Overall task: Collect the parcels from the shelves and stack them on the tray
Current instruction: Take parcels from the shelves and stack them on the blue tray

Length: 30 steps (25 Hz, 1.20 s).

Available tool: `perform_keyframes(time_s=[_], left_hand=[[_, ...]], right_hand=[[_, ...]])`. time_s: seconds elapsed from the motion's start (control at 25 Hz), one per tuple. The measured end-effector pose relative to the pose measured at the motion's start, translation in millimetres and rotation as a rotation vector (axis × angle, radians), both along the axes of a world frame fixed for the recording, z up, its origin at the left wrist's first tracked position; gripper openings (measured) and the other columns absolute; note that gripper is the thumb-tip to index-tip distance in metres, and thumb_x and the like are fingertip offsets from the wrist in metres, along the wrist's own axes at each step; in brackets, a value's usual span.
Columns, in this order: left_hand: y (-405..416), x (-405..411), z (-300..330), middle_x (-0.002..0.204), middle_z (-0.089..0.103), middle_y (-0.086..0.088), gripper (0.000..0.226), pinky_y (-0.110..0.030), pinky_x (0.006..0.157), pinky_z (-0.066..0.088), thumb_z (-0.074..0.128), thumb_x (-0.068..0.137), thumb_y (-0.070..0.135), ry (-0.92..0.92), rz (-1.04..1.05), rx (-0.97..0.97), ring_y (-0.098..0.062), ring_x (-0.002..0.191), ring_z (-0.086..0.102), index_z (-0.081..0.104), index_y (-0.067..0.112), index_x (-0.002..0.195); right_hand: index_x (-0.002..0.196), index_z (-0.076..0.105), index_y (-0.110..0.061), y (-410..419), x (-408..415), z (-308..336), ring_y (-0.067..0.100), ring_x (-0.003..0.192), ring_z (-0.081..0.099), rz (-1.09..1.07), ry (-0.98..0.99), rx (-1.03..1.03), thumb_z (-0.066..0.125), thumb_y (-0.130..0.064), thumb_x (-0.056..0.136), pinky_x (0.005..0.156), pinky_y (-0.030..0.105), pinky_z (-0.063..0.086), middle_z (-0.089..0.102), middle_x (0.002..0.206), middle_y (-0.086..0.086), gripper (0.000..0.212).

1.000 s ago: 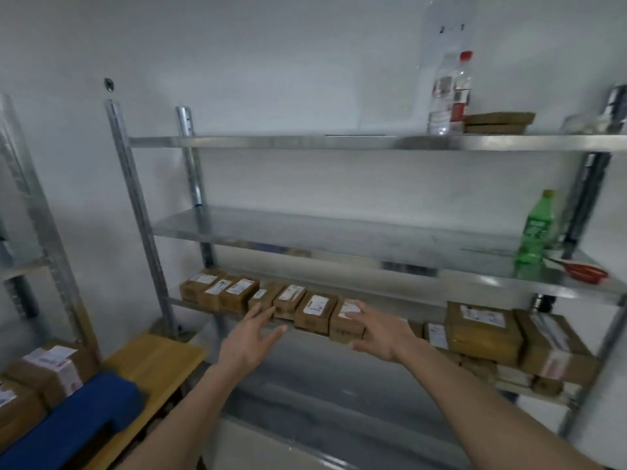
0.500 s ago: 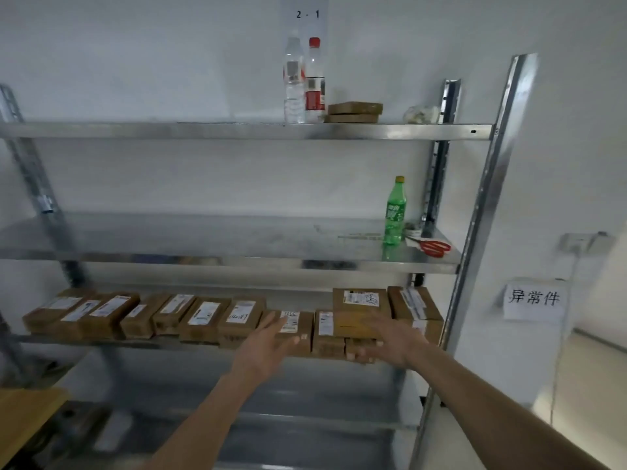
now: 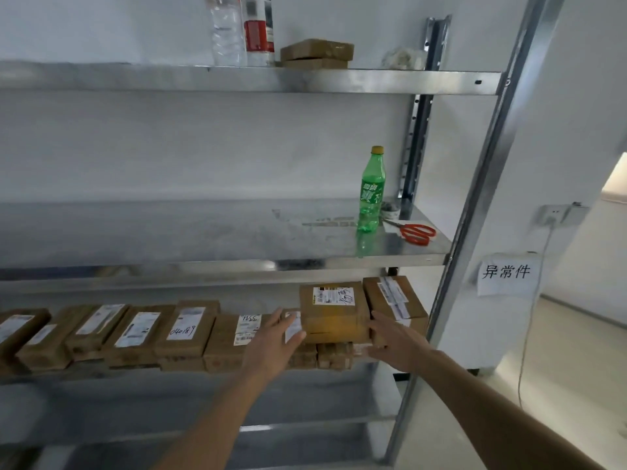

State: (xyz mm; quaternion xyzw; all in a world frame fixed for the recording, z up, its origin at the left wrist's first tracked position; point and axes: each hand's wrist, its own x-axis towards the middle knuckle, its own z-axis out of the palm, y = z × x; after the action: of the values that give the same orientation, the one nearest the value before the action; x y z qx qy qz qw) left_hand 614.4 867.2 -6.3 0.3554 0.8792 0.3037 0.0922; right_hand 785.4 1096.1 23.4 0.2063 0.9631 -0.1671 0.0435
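Parcels [image 3: 135, 334] in row along front edge of lower shelf [image 3: 84, 376], brown boxes with white labels. Left hand [image 3: 273, 340] reaching in, fingers straight and spread, just left of raised parcel [image 3: 334, 312] stacked on others near shelf's right end. Right hand [image 3: 395, 344] likewise unclenched, fingers at that parcel's right side. Neither hand grips yet. Tray not in view. Step, by judgement: reach to collect. Next move calls for closing both palms on parcel's sides, then lifting clear without dragging neighbours.

Hands [image 3: 334, 340] seemingly flanking shelved parcel [image 3: 334, 312]
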Motion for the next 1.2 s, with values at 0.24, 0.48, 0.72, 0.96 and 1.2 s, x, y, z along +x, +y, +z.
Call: perform_keyframes(time_s=[0.24,0.48,0.72,0.96,1.2], left_hand=[[50.0,-69.2,-36.7,0.162,0.011,0.015,0.060,-0.047,0.113,0.035,0.040,0.094,0.065,-0.044,-0.044,-0.044,-0.016,0.145,0.030,0.033,0.042,0.149],[94.1,-98.0,-75.5,0.163,0.008,0.015,0.062,-0.049,0.109,0.040,0.035,0.092,0.070,-0.087,-0.070,-0.044,-0.020,0.146,0.027,0.023,0.050,0.149],[138.8,-109.7,-105.5,0.164,-0.003,0.012,0.063,-0.042,0.104,0.045,0.029,0.094,0.068,-0.089,-0.025,-0.053,-0.020,0.143,0.033,0.018,0.046,0.152],[145.7,-119.1,-127.8,0.163,-0.004,0.015,0.061,-0.038,0.117,0.027,0.051,0.095,0.053,-0.236,-0.048,0.109,-0.016,0.147,0.020,0.032,0.036,0.151],[129.8,-132.5,-141.7,0.160,-0.003,0.025,0.065,-0.049,0.118,0.029,0.049,0.089,0.066,-0.284,-0.033,0.184,-0.015,0.150,0.012,0.031,0.044,0.148]], right_hand=[[0.143,0.045,-0.036,30.8,-73.0,-35.1,0.010,0.119,0.057,-0.035,0.039,-0.054,0.069,-0.039,0.090,0.090,0.023,0.051,0.050,0.146,-0.009,0.058],[0.141,0.048,-0.029,60.4,-103.0,-61.3,0.011,0.118,0.059,-0.078,0.085,-0.059,0.067,-0.031,0.092,0.089,0.023,0.052,0.048,0.147,-0.009,0.052],[0.145,0.047,-0.027,89.6,-127.4,-83.6,0.017,0.125,0.057,-0.050,0.116,-0.018,0.068,-0.036,0.093,0.099,0.031,0.051,0.044,0.151,-0.010,0.057],[0.147,0.044,-0.027,108.0,-139.9,-96.6,0.016,0.125,0.055,-0.022,0.092,-0.001,0.065,-0.042,0.093,0.099,0.032,0.049,0.040,0.153,-0.012,0.060],[0.153,0.031,-0.034,103.9,-159.0,-101.6,0.018,0.136,0.045,0.004,0.010,-0.004,0.056,-0.058,0.093,0.108,0.040,0.043,0.018,0.163,-0.015,0.069]])
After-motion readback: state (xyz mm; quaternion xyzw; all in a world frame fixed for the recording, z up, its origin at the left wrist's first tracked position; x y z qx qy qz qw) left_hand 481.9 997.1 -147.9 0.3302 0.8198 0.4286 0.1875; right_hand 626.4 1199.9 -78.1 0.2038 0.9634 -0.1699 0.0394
